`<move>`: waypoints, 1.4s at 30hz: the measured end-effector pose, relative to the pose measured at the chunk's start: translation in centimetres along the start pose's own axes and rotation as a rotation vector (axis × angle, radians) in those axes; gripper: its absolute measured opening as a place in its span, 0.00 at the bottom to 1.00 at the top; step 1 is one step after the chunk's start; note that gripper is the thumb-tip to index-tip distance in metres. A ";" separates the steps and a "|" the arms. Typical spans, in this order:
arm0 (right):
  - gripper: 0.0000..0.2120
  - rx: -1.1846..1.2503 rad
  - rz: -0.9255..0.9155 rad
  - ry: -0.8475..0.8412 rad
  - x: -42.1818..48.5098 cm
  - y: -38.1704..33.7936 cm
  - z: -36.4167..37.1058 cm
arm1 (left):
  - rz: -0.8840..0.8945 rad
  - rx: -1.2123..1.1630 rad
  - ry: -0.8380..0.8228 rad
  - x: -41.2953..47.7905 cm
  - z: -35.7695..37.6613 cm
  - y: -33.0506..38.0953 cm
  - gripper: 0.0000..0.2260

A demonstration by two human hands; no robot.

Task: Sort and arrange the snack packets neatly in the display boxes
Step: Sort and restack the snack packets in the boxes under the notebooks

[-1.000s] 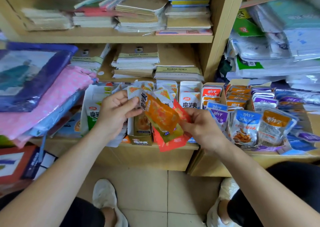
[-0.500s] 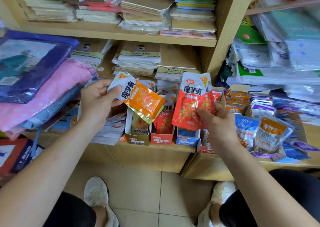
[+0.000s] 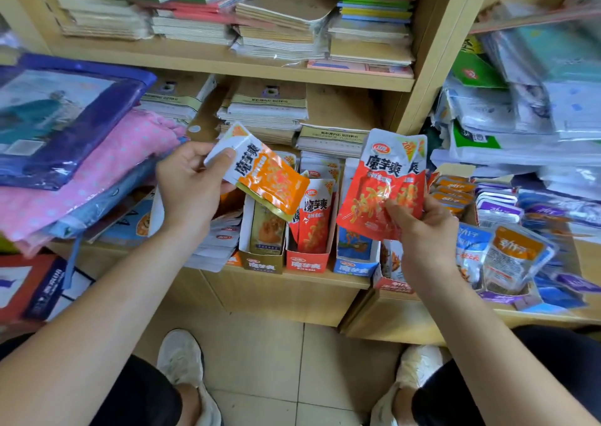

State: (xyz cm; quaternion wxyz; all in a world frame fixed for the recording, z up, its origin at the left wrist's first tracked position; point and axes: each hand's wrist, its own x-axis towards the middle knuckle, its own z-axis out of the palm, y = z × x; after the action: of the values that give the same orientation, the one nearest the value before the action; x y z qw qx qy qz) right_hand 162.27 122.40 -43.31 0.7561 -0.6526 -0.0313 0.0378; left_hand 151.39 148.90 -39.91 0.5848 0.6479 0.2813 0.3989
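**A:** Head view, and we had both hands up in front of the shelves. Our left hand (image 3: 188, 185) gripped a thin stack of orange packets (image 3: 273, 185) by the white top end, thumb flat on the front and the fingers (image 3: 182, 162) curled round behind.

**B:** We held that stack tilted, its lower corner hanging just above the gold display box (image 3: 261, 264). One yellowish packet stood in that box.

**A:** Over to our right hand (image 3: 419, 230). It pinched the red packets (image 3: 383, 185) near their bottom edge, fingers (image 3: 395, 209) closed on the front. We counted at least two, fanned slightly and upright.

**B:** We had them above the blue display box (image 3: 353, 268) and just right of the red display box (image 3: 307, 264), where more red packets stood on end. All three boxes sat side by side at the front of the counter (image 3: 276, 299).

**A:** Left of the gold box we saw loose white packets (image 3: 218, 243) in a sliding pile. On the right we had open trays of blue, orange and purple packets (image 3: 500, 230).

**B:** Behind it all we saw stacks of notebooks (image 3: 266, 107) on the shelves. A pink dotted cloth (image 3: 107, 172) lay far left, and our white shoes (image 3: 182, 364) were on the tiled floor.
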 end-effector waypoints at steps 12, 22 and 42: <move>0.08 -0.462 -0.330 -0.068 -1.9 3.7 6.9 | 0.039 -0.010 0.118 1.0 -2.9 0.2 0.04; 0.08 -0.196 -0.297 0.109 -0.7 2.4 3.8 | 0.060 -0.007 0.133 1.6 -3.5 -0.1 0.03; 0.11 -0.877 -0.576 -0.224 -2.1 4.1 6.3 | 0.065 0.026 0.108 1.2 -3.5 -0.3 0.06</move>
State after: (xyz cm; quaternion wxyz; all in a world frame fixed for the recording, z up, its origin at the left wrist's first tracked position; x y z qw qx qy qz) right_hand 159.49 128.98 -46.47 0.3840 -0.8643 -0.3024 -0.1187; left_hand 149.05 151.83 -39.99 0.5472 0.6416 0.2965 0.4484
